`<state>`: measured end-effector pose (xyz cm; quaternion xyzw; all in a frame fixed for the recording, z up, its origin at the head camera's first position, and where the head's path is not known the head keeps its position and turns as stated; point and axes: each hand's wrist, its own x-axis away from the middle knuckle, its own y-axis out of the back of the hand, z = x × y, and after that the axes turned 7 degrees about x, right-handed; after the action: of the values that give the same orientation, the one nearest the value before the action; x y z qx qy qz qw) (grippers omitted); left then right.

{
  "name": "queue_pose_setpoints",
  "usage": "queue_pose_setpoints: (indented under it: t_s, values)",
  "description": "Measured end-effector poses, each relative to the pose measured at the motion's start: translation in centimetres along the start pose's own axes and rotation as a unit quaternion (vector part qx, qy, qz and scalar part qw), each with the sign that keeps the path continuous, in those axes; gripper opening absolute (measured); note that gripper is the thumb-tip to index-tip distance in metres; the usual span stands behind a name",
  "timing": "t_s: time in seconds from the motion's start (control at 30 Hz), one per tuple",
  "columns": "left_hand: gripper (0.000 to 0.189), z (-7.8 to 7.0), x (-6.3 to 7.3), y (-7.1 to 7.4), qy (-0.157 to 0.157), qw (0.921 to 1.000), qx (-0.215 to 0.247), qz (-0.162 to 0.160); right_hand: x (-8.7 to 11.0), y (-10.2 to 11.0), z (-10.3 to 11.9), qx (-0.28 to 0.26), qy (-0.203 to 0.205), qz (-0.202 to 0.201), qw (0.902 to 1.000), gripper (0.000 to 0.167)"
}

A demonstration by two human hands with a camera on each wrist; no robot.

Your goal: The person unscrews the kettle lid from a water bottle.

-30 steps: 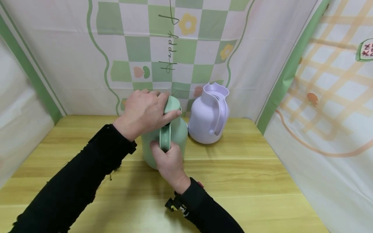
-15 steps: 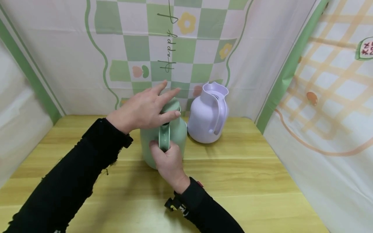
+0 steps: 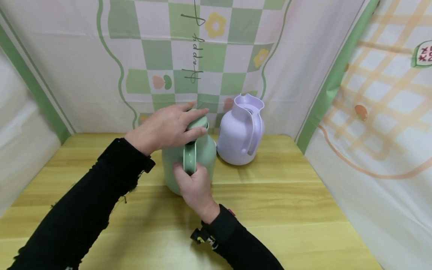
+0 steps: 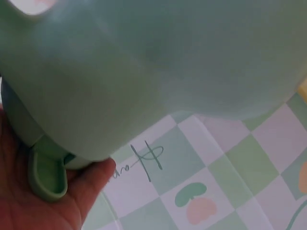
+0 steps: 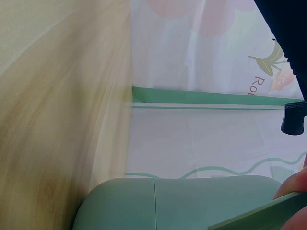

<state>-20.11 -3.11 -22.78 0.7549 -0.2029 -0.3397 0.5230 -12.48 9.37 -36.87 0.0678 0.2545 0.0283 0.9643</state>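
Note:
A pale green thermos jug [image 3: 170,168] stands upright on the wooden table, its handle [image 3: 189,159] facing me. My right hand [image 3: 197,189] grips the lower part of that handle, thumb on its left side. My left hand [image 3: 162,127] rests over the jug's round lid [image 3: 199,123], with fingers spread and mostly straight and the thumb along the near side. In the left wrist view, a small green tab [image 4: 50,175] lies against the palm under the jug's body [image 4: 144,62]. The right wrist view shows the jug's side [image 5: 192,201] and a bit of the gripping fingers [image 5: 292,187].
A lilac jug [image 3: 234,138] with a wavy spout stands close behind and right of the green one. The wooden table [image 3: 270,210] reaches to a checkered cloth backdrop [image 3: 189,56]. Patterned cloth [image 3: 381,112] also hangs along the right side.
My left hand's fingers lifted off the lid and spread about half a second ago, and now have come down over it again. My right hand stays on the handle.

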Motion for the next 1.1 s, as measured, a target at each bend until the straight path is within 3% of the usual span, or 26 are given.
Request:
queue_pose_setpoints:
  t_s: [0.13,0.5,1.1]
  values:
    - [0.065,-0.3,0.0,-0.4,0.025,0.9993,-0.014,-0.024,0.0,0.1,0.0,0.0,0.001,0.003,1.0,0.052]
    - [0.065,-0.8,-0.1,-1.1,0.042,0.9963,-0.027,-0.07,0.0,0.0,0.0,0.002,0.002,-0.003,1.0,0.051]
    - [0.066,-1.1,0.1,-0.7,0.042,0.9973,-0.028,-0.053,-0.1,0.0,0.0,0.006,0.008,0.001,1.0,0.05]
